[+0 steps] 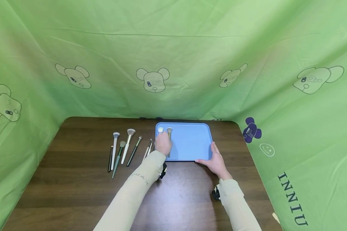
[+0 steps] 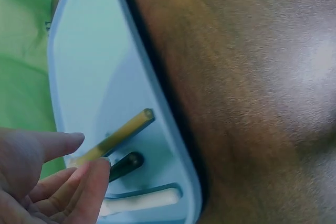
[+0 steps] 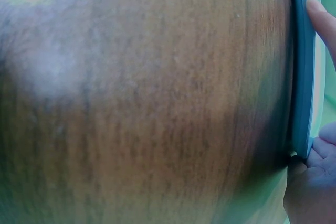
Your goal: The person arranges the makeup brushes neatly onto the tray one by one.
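Observation:
My left hand (image 1: 163, 143) is over the left end of a light blue tray (image 1: 190, 141). In the left wrist view its thumb and fingers are apart, fingertips right beside the dark handle of a makeup brush (image 2: 128, 165). A gold-handled brush (image 2: 123, 134) and a white-handled brush (image 2: 144, 201) lie on the tray on either side of it. The hand hides most of these brushes from the head view. My right hand (image 1: 216, 163) rests at the tray's near right corner, thumb stretched along the front edge and fingers along the right side.
Several more makeup brushes lie left of the tray on the dark wooden table (image 1: 185, 205), among them a large white-handled brush (image 1: 128, 146), a green brush (image 1: 119, 160) and a dark slim brush (image 1: 134, 150). Green printed cloth (image 1: 190, 57) hangs behind and at both sides.

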`<state>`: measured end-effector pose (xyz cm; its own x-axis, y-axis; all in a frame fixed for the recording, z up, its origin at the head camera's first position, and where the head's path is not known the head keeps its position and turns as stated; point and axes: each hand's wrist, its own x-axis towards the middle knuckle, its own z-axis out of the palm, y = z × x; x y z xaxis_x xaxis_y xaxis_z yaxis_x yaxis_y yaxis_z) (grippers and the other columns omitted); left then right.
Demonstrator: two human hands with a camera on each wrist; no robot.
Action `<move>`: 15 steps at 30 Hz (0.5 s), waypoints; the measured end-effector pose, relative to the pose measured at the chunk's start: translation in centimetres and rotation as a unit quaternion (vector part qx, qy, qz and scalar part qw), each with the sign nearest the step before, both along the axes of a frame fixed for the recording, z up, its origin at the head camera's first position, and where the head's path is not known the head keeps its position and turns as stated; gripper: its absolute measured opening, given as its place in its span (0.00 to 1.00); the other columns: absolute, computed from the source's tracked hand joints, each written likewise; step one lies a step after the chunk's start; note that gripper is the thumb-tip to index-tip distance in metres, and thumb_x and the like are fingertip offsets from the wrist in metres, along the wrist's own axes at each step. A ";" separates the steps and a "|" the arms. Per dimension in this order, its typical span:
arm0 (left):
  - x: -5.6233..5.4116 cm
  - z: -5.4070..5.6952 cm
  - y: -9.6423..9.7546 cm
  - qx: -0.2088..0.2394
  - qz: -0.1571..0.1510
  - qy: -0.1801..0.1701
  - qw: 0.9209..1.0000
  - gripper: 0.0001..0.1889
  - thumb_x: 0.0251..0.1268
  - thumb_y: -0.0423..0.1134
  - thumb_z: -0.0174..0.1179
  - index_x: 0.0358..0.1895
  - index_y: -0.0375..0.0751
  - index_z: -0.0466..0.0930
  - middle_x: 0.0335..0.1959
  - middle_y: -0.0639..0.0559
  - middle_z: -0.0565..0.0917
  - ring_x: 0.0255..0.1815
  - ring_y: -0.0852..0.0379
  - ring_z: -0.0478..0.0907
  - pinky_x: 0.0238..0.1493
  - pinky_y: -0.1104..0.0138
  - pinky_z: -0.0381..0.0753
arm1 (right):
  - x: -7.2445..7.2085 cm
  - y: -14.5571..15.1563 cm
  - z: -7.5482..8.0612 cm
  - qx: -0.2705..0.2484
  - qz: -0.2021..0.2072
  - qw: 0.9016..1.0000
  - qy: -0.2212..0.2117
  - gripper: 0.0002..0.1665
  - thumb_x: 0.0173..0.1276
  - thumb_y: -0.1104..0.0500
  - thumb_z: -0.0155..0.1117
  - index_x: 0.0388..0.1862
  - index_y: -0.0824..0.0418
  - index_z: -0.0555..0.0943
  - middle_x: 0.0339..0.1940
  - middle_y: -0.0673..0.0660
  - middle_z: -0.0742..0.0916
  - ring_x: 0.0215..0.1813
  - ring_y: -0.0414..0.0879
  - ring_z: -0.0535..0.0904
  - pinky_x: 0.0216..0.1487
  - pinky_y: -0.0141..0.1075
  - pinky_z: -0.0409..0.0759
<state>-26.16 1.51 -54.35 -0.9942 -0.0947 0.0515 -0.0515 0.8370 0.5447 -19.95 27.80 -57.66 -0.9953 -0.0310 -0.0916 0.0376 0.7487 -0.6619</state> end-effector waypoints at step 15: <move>0.4 1.9 -1.6 0.056 -0.036 0.029 0.997 0.21 0.66 0.47 0.68 0.52 0.34 0.84 0.26 0.47 0.80 0.29 0.46 0.81 0.35 0.51 0.83 | 0.1 0.0 0.2 -0.005 0.004 1.000 -0.003 0.78 0.52 0.38 0.83 0.81 0.72 0.44 0.83 0.69 0.49 0.82 0.61 0.46 0.76 0.54 0.52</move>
